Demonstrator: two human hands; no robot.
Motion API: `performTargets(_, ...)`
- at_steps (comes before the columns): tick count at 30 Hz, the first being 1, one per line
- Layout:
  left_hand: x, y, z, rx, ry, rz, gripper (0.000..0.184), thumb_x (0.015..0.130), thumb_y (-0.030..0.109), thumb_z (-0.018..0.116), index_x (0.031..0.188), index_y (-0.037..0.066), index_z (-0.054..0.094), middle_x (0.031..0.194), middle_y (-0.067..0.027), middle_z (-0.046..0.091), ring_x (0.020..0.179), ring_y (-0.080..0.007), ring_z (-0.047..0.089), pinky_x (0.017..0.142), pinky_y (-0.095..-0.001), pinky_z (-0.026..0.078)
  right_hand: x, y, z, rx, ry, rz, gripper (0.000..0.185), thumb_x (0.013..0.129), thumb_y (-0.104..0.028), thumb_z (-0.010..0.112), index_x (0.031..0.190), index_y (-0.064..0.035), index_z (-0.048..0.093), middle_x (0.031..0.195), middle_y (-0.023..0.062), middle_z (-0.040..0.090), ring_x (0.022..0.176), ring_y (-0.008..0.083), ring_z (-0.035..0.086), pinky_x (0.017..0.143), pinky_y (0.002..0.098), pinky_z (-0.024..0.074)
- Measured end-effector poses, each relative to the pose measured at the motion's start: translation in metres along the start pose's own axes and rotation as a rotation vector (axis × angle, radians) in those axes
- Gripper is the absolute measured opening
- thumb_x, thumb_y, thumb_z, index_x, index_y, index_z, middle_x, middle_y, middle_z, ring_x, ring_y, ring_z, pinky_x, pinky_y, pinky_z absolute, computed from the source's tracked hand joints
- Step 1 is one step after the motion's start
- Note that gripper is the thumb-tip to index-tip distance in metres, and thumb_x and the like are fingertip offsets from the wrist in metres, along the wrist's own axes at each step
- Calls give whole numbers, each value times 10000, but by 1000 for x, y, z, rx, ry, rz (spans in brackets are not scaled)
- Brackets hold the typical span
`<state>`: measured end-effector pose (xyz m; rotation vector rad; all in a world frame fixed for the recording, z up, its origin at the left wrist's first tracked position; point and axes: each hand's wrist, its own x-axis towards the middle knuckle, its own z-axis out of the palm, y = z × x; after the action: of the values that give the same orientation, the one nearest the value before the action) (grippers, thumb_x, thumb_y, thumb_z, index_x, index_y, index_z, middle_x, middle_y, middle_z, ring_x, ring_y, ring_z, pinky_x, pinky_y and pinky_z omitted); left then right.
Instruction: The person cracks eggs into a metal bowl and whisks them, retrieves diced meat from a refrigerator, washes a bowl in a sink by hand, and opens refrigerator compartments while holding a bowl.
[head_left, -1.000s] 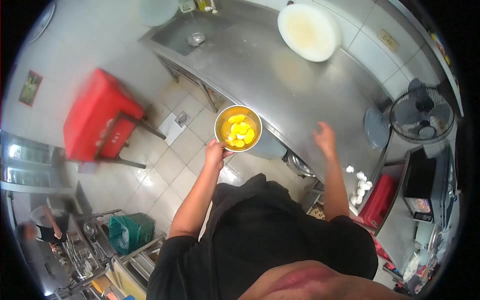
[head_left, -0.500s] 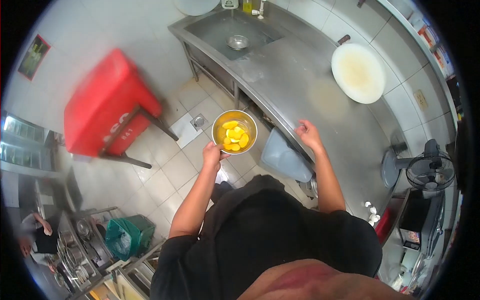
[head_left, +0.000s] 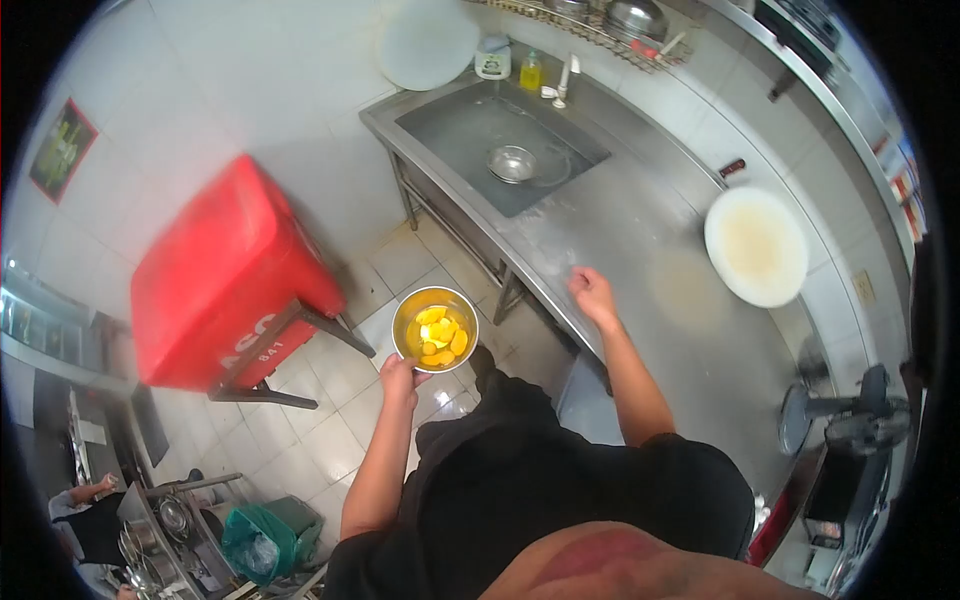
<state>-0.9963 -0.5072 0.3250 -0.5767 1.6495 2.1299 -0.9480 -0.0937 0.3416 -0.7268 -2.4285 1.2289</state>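
Over floor tiles (head_left: 350, 425), left hand (head_left: 400, 380) in a pinch on metal bowl (head_left: 440, 301).

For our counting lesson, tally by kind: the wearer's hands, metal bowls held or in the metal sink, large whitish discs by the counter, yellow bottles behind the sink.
Bare hands: 2 (left hand, right hand)
Silver metal bowls: 2 (held bowl, sink bowl)
Round whitish discs: 2 (left disc, right disc)
Small yellow bottle: 1
Total: 7
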Motion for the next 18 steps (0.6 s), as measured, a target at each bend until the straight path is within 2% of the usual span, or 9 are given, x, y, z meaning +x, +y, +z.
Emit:
performTargets(3, 33, 21, 4, -71, 21, 1, 106, 809, -47, 505, 906, -4, 515, 894, -144, 618, 743, -250, 673, 570, -332, 610, 106, -9, 68, -62, 27, -186, 313, 821, -173, 659, 1100, -34, 631, 951, 84, 666, 895, 170, 614, 811, 301, 485)
performTargets(6, 64, 44, 20, -58, 118, -22, 143, 816, -48, 495, 951, -15, 528, 930, -156, 631, 753, -243, 674, 604, -346, 609, 200, -47, 123, 85, 24, -238, 272, 827, -157, 654, 1071, -37, 644, 991, 97, 669, 898, 183, 619, 804, 302, 488)
performTargets(9, 96, 72, 41, -88, 190, -28, 149, 823, -47, 488, 962, -19, 534, 928, -154, 637, 744, -235, 670, 609, -350, 605, 295, -50, 179, 63, -141, -85, 260, 861, -200, 614, 1059, -36, 653, 1039, 123, 665, 913, 219, 624, 823, 330, 483)
performTargets(12, 122, 98, 58, -140, 232, -13, 134, 831, -37, 491, 952, -15, 544, 924, -149, 642, 739, -231, 667, 612, -352, 600, 386, 46, 254, -340, -606, -181, 299, 888, -259, 566, 1075, -44, 658, 1087, 148, 654, 963, 264, 623, 866, 378, 470)
performTargets(16, 161, 117, 74, -149, 217, -4, 115, 836, -20, 510, 940, -10, 559, 922, -141, 646, 743, -232, 666, 627, -362, 596, 364, 59, 244, -852, -606, 95, 395, 840, -298, 612, 1155, -62, 643, 1254, 183, 577, 1142, 315, 559, 952, 414, 436)
performTargets(18, 174, 128, 80, -136, 224, -9, 117, 833, -19, 521, 942, -10, 563, 917, -141, 646, 741, -233, 665, 632, -374, 595, 371, 91, 293, -753, -828, 122, 409, 812, -300, 636, 1129, -41, 653, 1247, 194, 579, 1144, 332, 558, 941, 426, 442)
